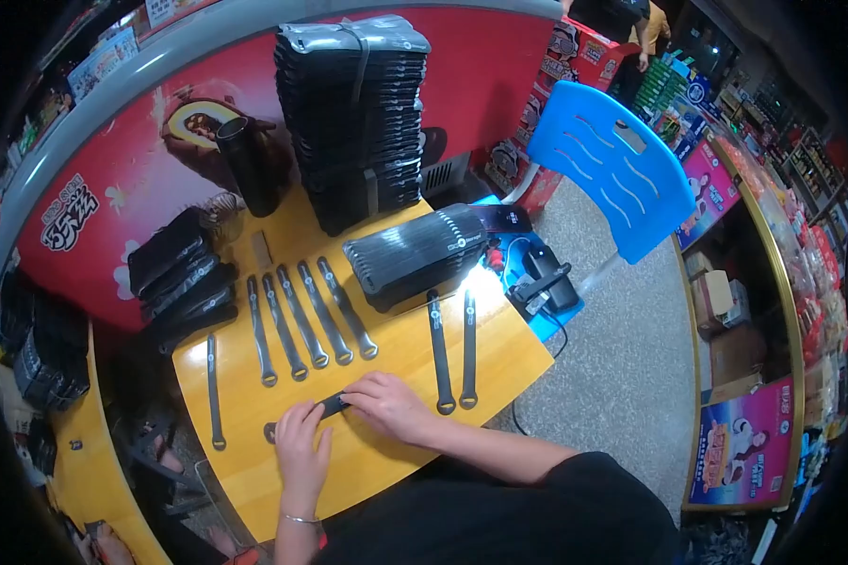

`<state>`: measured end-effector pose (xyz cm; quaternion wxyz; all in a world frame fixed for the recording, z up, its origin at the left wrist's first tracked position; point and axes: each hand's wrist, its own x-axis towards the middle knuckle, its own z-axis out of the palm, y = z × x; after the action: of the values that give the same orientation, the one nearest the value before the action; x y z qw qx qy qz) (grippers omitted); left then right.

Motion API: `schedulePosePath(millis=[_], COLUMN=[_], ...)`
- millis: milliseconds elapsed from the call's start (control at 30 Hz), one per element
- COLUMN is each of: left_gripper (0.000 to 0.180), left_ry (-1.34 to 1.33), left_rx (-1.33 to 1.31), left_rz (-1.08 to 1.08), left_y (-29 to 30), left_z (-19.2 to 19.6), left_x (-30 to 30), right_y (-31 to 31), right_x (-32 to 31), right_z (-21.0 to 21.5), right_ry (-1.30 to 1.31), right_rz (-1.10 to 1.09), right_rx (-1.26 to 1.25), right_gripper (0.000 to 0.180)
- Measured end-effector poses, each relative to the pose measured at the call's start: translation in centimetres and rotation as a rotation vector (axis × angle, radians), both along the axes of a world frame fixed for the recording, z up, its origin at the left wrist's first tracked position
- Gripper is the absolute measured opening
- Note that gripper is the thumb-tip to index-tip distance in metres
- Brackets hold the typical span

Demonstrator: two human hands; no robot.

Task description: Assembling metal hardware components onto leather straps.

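A black strap with a looped end lies near the table's front edge, under both hands. The fingers of my left hand are bent over its left part, with the looped end showing beyond them. My right hand pinches the strap's right part, its fingertips hiding that end. Beyond my hands, several similar straps lie side by side. One more strap is to their left, and a pair of straps lies on the right.
A neat stack of straps and a tall bundled stack stand at the yellow table's back, beside a black cylinder. More black bundles are at left. A blue chair with a black device stands at right.
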<state>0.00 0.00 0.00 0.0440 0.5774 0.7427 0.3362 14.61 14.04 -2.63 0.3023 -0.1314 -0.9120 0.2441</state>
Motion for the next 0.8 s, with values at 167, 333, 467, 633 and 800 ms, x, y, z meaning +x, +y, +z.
schedulePosePath(millis=[167, 333, 467, 633, 800], left_gripper=[0.027, 0.023, 0.021, 0.031, 0.032], left_ry=[-0.001, 0.113, 0.183, 0.264, 0.161], left_rx=[0.017, -0.02, 0.098, 0.193, -0.074], left_rz=[-0.017, -0.039, 0.095, 0.775, 0.699], left_y=[-0.7, -0.9, -1.6, -5.9, -7.5], left_z=[-0.4, -1.4, -0.1, -0.6, -1.8], left_x=[0.5, -0.7, -4.3, -12.1, -13.0], right_y=[-1.1, -0.2, 0.4, -0.1, -0.7], right_x=[0.0, -0.6, 0.2, 0.2, -0.7], right_z=[0.6, -0.1, 1.5, 3.1, 3.8], right_ry=[-0.032, -0.018, -0.01, -0.035, -0.032], right_rz=[0.023, 0.051, 0.024, -0.011, 0.005], right_rx=[-0.032, -0.025, -0.05, -0.215, -0.217], right_gripper=[0.025, 0.02, 0.017, 0.017, 0.018])
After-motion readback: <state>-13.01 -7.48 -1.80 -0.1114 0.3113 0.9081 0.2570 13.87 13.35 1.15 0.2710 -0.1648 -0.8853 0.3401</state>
